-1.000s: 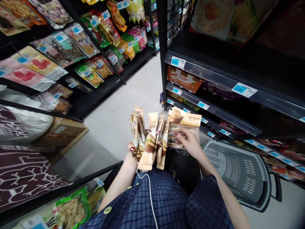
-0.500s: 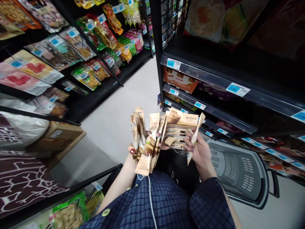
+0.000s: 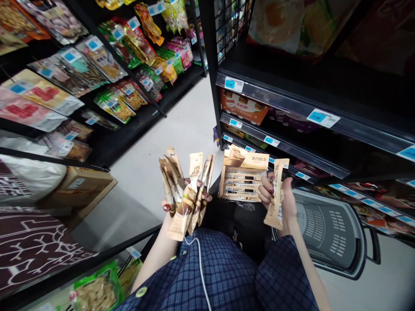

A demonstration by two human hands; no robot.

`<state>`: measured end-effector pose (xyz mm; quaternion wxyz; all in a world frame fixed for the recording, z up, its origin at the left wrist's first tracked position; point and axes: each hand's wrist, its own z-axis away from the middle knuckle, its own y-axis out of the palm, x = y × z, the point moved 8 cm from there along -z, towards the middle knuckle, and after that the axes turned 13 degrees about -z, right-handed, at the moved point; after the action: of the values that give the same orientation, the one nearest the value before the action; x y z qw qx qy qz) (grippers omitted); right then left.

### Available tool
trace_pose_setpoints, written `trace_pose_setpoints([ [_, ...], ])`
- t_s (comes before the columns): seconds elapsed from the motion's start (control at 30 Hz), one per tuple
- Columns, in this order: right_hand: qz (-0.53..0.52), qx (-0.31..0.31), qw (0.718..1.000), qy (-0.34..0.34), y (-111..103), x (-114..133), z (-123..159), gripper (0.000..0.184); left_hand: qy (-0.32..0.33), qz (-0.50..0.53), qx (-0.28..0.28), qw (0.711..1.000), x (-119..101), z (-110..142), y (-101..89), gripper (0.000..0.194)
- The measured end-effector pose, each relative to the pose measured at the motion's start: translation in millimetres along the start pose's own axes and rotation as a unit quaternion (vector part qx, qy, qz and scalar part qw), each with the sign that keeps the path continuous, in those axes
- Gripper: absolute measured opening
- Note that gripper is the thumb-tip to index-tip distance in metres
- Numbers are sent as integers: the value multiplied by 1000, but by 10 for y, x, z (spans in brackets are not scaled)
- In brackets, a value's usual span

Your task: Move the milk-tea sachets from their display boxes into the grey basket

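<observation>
My left hand [image 3: 181, 201] is closed around a fanned bunch of several tan and brown stick sachets [image 3: 183, 190], held upright over my lap. My right hand [image 3: 280, 198] grips one more tan sachet [image 3: 276, 196], upright and a little to the right of an open tan carton [image 3: 243, 177]. The carton rests between my hands with more sachets lying in rows inside it. Both hands are apart from each other, with the carton between them.
A grey plastic shopping basket [image 3: 327, 229] sits on the floor at my right. Black shelves [image 3: 285, 101] with blue price tags stand ahead on the right, snack racks [image 3: 106, 73] on the left. A cardboard box [image 3: 79, 185] lies on the floor at left.
My right hand drew a single sachet out of the carton and lifted it to the right. My left hand with its bunch shifted slightly left.
</observation>
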<state>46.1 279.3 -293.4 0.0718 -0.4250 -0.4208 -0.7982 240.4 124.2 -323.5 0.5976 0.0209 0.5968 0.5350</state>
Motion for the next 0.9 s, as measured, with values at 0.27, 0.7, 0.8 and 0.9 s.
trace_pose_setpoints([
  [0.27, 66, -82, 994, -14, -259, -163, -37, 54, -21, 6, 6, 1000, -4, 22, 15, 51],
  [0.7, 371, -221, 900, -60, -714, -290, -479, 32, -14, 23, 32, 999, -29, 18, 115, 46],
  [0.8, 216, -229, 949, -37, -730, -683, -598, 30, -8, 45, 34, 998, -37, 20, 110, 41],
  [0.9, 197, -248, 948, -20, -727, -1006, -685, 19, -25, 48, 23, 998, -18, 29, 103, 44],
])
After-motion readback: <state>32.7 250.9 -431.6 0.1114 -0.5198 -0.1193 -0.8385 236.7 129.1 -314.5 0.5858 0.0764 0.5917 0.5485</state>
